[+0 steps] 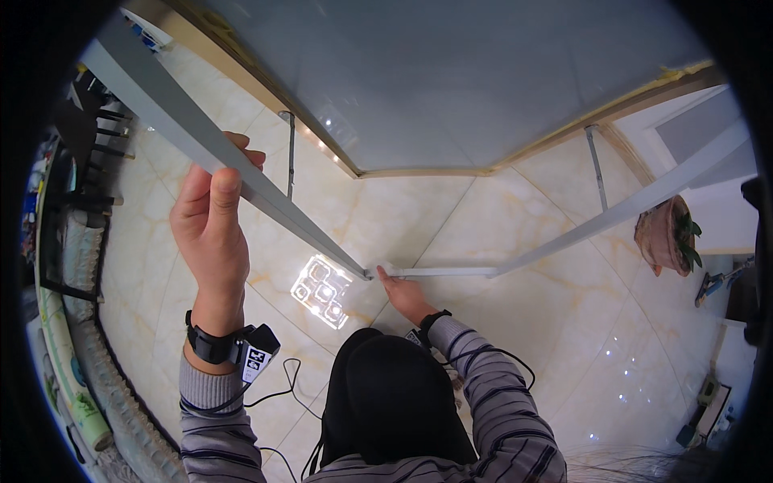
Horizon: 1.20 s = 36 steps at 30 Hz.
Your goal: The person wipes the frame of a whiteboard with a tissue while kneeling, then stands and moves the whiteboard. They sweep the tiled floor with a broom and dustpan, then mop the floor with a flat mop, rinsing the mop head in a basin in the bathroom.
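A long pale grey frame bar point(189, 121) slants from the upper left down to a corner near the middle. My left hand point(211, 233) is closed around this bar, thumb on the near side and fingertips showing beyond it. At the corner, a short white bar point(451, 272) runs right and meets another long grey bar point(620, 211) that rises to the upper right. My right hand point(405, 296) grips the short bar's left end beside the corner, one digit stretched along the joint; its other fingers are mostly hidden.
A large grey panel point(475, 88) with a wood-coloured edge fills the far side, with thin metal rods point(596, 169) below it. A potted plant point(667, 235) stands at right. Dark stools point(101, 153) and a padded seat point(84, 282) line the left. Glossy tiles point(564, 338) cover the floor.
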### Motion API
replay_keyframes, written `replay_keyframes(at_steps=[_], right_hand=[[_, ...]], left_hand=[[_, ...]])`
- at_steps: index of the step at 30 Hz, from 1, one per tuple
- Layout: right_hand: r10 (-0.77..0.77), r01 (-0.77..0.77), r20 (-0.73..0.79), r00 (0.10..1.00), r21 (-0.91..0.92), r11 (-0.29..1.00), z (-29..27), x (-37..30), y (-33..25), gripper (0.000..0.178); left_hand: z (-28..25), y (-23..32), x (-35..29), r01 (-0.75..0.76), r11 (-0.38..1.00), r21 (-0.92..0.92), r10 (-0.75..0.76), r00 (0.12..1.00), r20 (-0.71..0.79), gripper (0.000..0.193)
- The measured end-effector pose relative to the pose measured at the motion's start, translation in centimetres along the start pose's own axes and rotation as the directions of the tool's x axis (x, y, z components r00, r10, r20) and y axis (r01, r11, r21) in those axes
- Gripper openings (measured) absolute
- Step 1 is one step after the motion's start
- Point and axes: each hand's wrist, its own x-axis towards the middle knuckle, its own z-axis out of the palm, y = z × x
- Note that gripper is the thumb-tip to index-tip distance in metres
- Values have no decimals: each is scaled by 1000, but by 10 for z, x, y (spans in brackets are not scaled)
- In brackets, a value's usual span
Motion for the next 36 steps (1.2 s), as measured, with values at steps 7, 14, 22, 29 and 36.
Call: replay_keyframes(at_steps=[7,14,22,29,36], right_hand=[[-13,-3,112,994,142,990,-4,21,-16,35],[-70,71,-19,997,39,997,-1,21,-13,23],[-155,155,-96,983,-16,988,-8,22,-15,19],[-220,245,161,962,-160,956,-11,19,-8,19],[55,-47,-23,998,259,965,-34,-23,19,17]], left_hand=[[0,2,0,9,999,31,-9,1000,7,33],[-2,2,0,20,1000,7,-21,999,43,30],[1,4,0,26,1000,-2,-26,1000,15,31],[2,9,2,43,999,-1,-43,999,21,31],[2,10,2,65,998,-27,-64,997,33,30]])
